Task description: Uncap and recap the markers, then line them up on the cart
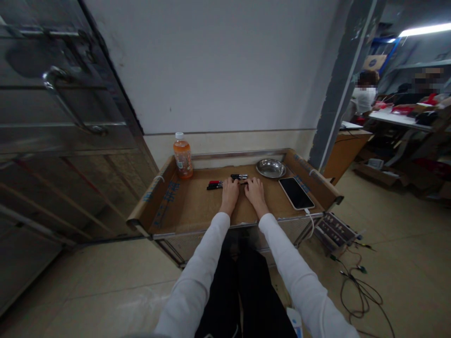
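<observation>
My left hand rests low over the cardboard-lined cart top, its fingers bent and pressed together. Beside it on the right, my right hand is also closed, knuckles up. A thin dark piece shows in the gap between the two hands; what the fingers grip is mostly hidden. Black marker pens lie just beyond my fingertips. To the left of my left hand lie a black pen and a red one, their right ends close to it.
An orange drink bottle stands at the back left corner. At the back right is a round metal dish, with a phone on a white cable in front. Raised cardboard sides edge the cart. Cables lie on the floor. A person sits far right.
</observation>
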### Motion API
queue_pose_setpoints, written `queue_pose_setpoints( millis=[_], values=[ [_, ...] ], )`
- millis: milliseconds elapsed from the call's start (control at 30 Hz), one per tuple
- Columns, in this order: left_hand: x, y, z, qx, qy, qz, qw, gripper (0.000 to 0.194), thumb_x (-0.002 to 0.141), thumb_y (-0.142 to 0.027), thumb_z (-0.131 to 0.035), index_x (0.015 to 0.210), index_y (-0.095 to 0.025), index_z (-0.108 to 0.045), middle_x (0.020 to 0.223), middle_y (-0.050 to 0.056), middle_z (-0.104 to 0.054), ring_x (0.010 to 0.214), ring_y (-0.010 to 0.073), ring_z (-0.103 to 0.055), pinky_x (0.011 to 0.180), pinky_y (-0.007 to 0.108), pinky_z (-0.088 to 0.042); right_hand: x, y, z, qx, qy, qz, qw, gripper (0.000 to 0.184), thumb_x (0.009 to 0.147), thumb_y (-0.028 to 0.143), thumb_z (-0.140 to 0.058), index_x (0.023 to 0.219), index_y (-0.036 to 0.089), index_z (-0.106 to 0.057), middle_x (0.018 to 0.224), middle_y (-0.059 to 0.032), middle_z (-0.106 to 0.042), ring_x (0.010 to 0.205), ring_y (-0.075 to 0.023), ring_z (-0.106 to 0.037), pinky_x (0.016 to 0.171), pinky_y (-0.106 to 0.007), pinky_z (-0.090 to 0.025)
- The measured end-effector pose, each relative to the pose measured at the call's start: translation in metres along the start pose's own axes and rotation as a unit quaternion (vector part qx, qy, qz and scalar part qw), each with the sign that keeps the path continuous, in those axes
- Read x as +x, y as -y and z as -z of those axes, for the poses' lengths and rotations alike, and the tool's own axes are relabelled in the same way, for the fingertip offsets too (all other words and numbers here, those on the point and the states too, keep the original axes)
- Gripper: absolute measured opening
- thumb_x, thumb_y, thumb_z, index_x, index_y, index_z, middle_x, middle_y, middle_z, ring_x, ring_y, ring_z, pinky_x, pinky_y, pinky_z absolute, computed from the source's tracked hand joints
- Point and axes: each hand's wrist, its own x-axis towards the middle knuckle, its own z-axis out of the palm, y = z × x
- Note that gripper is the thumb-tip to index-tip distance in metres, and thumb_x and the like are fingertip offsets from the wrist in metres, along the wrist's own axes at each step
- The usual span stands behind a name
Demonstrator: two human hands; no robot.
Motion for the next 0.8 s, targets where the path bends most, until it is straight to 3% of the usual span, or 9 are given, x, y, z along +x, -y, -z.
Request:
queue_pose_setpoints(
  millis=[167,800],
  values=[
    [0.0004,-0.0002,0.0025,-0.029,0.03,-0.036,0.998,0.019,0.093,-0.018,-0.045,0.103,-0.014,-0.061,0.106,0.013,-0.06,0.102,0.0226,-0.056,0.091,0.034,-0.041,-0.0013,0.0017,0.0047,-0.01,0.009,-0.008,1.0,0.022,0.092,0.02,-0.043,0.105,0.018,-0.061,0.107,-0.0119,-0.058,0.103,-0.0231,-0.048,0.087,-0.034,-0.036],
    [-0.0008,0.0002,0.0056,-0.037,0.025,-0.049,0.998,0.018,0.093,-0.022,-0.046,0.102,-0.016,-0.061,0.103,0.011,-0.061,0.098,0.0211,-0.057,0.09,0.034,-0.041,-0.0005,-0.0009,0.0073,0.007,-0.008,-0.013,1.0,0.023,0.094,0.021,-0.043,0.107,0.019,-0.061,0.106,-0.0113,-0.058,0.102,-0.0233,-0.048,0.084,-0.033,-0.037]
  ],
)
